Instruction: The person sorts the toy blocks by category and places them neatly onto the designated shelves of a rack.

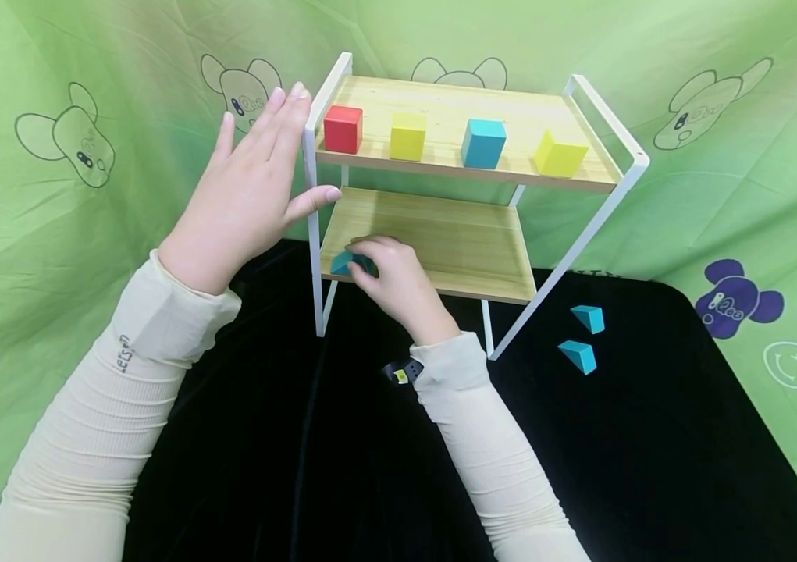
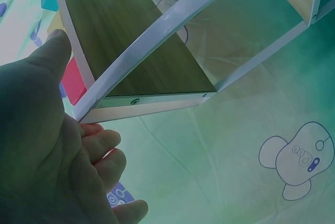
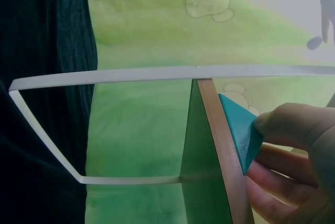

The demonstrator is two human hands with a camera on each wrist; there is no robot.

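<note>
While the left hand lay flat with fingers straight against the left white frame of the two-tier rack, its thumb touching the upright, the right hand pinched a teal wedge block with curled fingers at the near left corner of the lower shelf. In the right wrist view the wedge sat against the shelf's edge. The upper shelf carried, from left to right, a red cube, a yellow cube, a teal cube and a yellow wedge. To the right of the rack, two teal wedges lay near each other on the black cloth.
</note>
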